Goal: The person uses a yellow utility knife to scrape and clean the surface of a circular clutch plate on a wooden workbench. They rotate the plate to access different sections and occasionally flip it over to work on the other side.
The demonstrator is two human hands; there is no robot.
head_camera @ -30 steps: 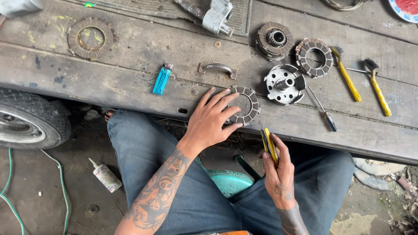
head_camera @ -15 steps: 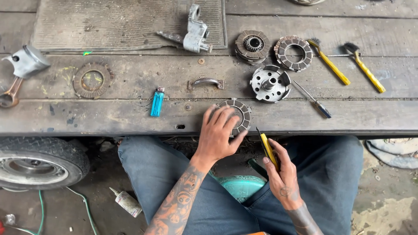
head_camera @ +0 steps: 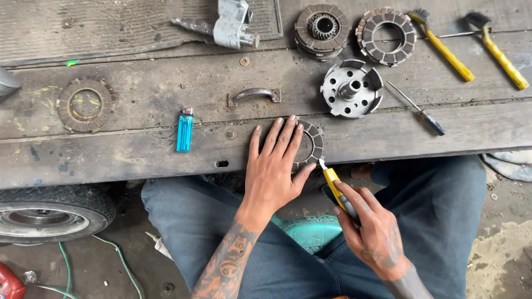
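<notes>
Weathered plank bench (head_camera: 111,160): left hand (head_camera: 274,166) lies flat, pinning a clutch friction plate (head_camera: 311,145) just below the clutch hub (head_camera: 350,89); right hand (head_camera: 371,230) grips a yellow utility knife (head_camera: 337,189), blade tip at the plate's rim, scraping seemingly just starting.

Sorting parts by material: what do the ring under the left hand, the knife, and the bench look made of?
Ring: likely metal with dull segmented friction pads, grimy.
Knife in the right hand: glossy yellow plastic body, bare steel tip.
Bench: weathered grey wood planks, grain and cracks showing, under the left hand.
</notes>
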